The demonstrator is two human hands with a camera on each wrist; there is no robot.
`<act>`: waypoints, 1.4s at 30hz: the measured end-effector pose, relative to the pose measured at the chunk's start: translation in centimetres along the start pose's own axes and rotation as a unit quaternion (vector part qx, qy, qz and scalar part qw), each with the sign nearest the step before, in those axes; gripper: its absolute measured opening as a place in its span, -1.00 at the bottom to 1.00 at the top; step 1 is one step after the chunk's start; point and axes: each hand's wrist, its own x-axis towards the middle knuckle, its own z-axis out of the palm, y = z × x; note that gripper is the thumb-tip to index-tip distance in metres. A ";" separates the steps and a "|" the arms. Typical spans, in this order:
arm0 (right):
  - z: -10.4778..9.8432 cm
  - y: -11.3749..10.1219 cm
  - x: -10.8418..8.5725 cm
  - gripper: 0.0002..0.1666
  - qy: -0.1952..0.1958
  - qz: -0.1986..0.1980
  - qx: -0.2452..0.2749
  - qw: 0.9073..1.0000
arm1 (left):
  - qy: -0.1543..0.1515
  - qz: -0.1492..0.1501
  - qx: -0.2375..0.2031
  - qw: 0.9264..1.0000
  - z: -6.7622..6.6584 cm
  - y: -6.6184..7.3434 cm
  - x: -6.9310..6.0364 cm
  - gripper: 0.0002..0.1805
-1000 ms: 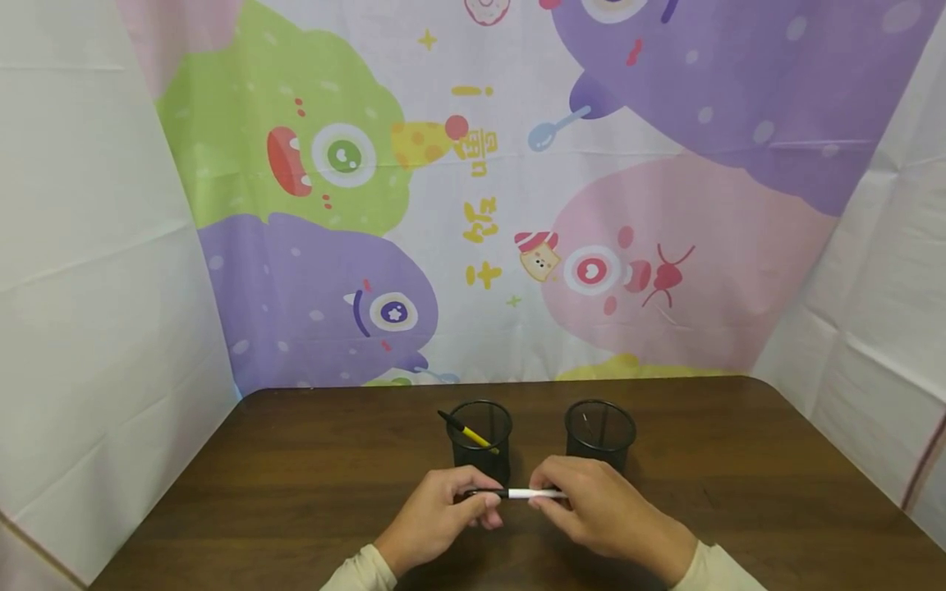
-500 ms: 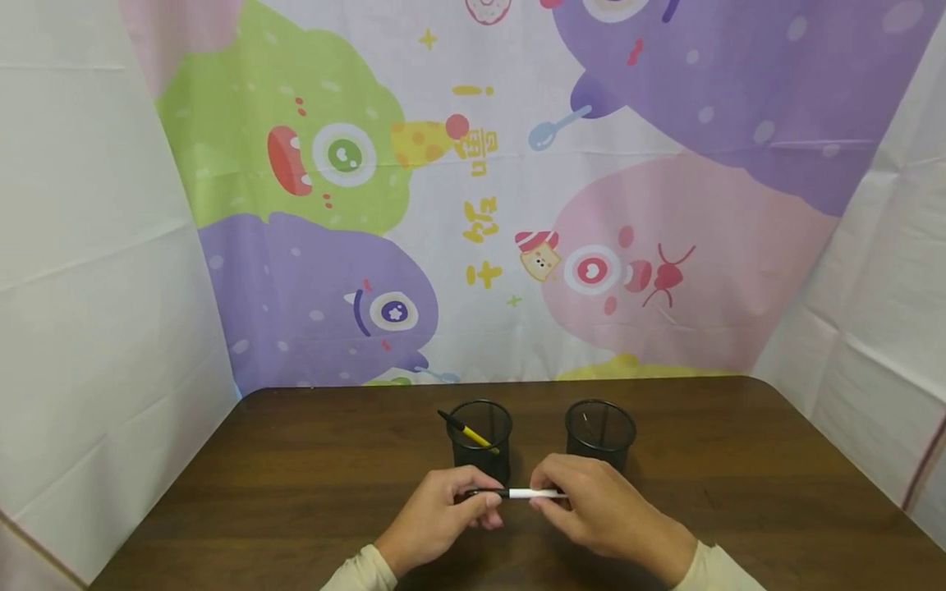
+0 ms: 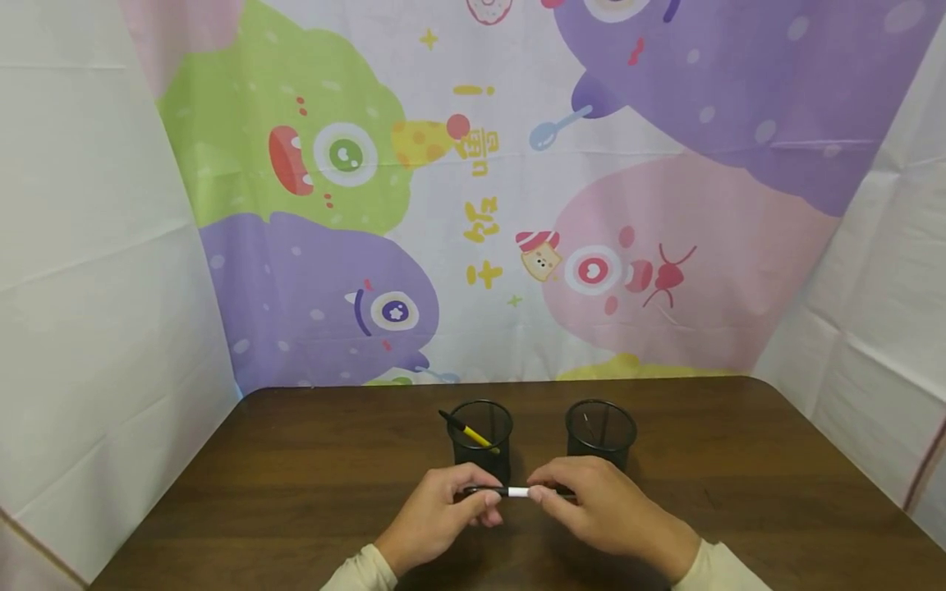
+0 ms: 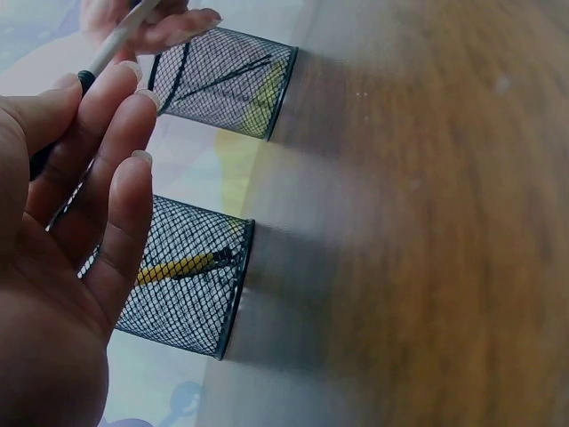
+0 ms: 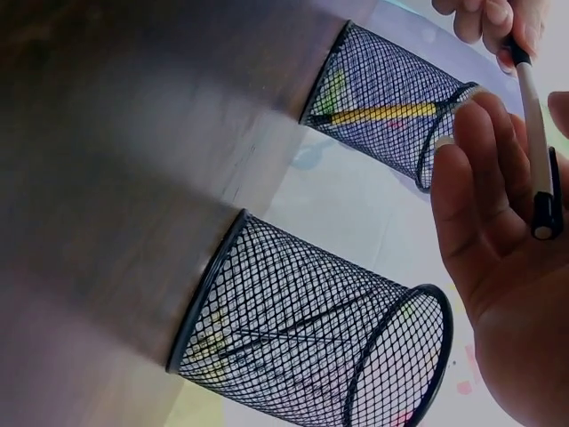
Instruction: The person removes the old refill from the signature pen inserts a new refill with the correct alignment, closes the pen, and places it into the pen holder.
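- My left hand (image 3: 439,513) pinches the pen's (image 3: 519,492) black grip, my right hand (image 3: 621,513) its clip end; two holds, presumably for steadiness.
- Pen lies level between my hands, near side of both cups (image 3: 473,461).
- Yellow pen (image 3: 471,432) leans left, probably propped by the rim.
- Pen: slim, white barrel, black clip.

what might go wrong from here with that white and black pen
Possibly:
1. The white and black pen is pinched between left hand and right hand, above the table; if either grip slips, it may drop and roll.
2. Both hands are close to the mesh cups, so a careless forward push might tip the left cup.
3. The yellow pen pokes past that cup's rim, so a knuckle might catch it.
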 end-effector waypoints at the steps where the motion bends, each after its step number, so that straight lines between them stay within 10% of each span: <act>1: 0.0 0.0 0.0 -0.90 -0.004 0.004 0.002 1.000 | 0.000 0.000 0.000 1.000 0.0 0.0 0.0 -0.84; 42: 0.0 0.0 0.0 -0.91 -0.018 0.023 -0.002 1.000 | 0.002 0.005 0.004 1.000 0.0 -0.3 0.0 -0.85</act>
